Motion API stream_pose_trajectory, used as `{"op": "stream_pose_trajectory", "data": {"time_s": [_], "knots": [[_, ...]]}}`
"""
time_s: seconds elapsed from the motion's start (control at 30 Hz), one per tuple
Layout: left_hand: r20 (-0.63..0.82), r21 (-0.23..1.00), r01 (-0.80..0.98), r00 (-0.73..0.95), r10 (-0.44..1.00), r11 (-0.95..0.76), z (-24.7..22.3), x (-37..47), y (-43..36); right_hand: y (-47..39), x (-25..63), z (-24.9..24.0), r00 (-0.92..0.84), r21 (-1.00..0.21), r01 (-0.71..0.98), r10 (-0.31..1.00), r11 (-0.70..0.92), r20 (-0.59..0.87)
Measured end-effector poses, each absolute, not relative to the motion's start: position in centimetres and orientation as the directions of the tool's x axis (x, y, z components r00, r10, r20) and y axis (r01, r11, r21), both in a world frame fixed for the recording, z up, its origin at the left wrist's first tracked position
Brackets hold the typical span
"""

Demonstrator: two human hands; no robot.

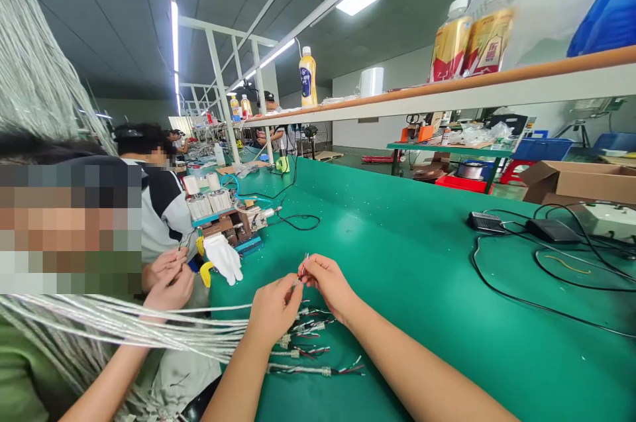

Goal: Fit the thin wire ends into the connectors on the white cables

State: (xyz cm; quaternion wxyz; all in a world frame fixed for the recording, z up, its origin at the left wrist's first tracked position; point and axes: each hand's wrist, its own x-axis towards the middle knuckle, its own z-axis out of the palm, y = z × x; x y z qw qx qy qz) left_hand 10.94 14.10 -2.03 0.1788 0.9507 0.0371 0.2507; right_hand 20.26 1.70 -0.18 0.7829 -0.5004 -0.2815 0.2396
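My left hand (275, 306) is closed in a pinch near the end of a cable, its fingertips meeting those of my right hand (325, 281). Between the fingertips of my right hand, thin wires stick up a little; the fingers partly hide them. A bundle of silvery-white cables (199, 337) runs from the left, passing behind and under my left wrist. Below my hands, several cable ends lie on the green table (427, 303), with red, black and white wires (345, 370) fanned out from them.
A co-worker's hands (169, 281) are at the left, beside a bench machine (231, 220) with a white glove (223, 258) against it. Pedals (487, 223) and black cords lie at the right. An overhead shelf (407, 92) carries bottles (308, 77). More cables hang at upper left.
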Motion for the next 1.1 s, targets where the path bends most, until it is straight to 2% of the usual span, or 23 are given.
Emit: {"op": "stream_pose_trajectory", "data": {"time_s": [0.27, 0.4, 0.5, 0.63, 0.7, 0.9, 1.1], "knots": [[0.458, 0.394, -0.097, 0.883, 0.104, -0.914, -1.9, 11.0, 14.1, 1.9, 21.5, -0.9, 0.833, -0.879, -0.229, 0.551, 0.419, 0.045], [0.442, 0.409, -0.073, 0.888, 0.127, -0.910, -2.0, 11.0, 14.3, 0.6, 23.8, -1.7, 0.892, -0.899, -0.191, 0.452, 0.394, 0.009], [0.441, 0.416, -0.074, 0.888, 0.130, -0.906, -2.1, 11.0, 14.3, -0.1, 24.0, -1.2, 0.884, -0.927, -0.124, 0.465, 0.355, 0.060], [0.441, 0.431, -0.055, 0.884, 0.157, -0.901, -2.2, 11.0, 14.2, 0.5, 22.1, 0.2, 0.731, -0.940, 0.099, 0.617, 0.326, 0.291], [0.437, 0.430, -0.042, 0.884, 0.167, -0.902, -2.3, 11.0, 14.3, 1.2, 21.2, 0.3, 0.670, -0.921, 0.187, 0.641, 0.342, 0.375], [0.439, 0.439, -0.041, 0.881, 0.174, -0.898, -2.6, 11.4, 14.6, 1.8, 20.8, -0.5, 0.673, -0.899, 0.220, 0.608, 0.379, 0.421], [0.434, 0.460, -0.046, 0.883, 0.179, -0.887, -2.6, 11.5, 14.8, 1.4, 20.8, 0.0, 0.684, -0.906, 0.210, 0.607, 0.369, 0.405]]}}
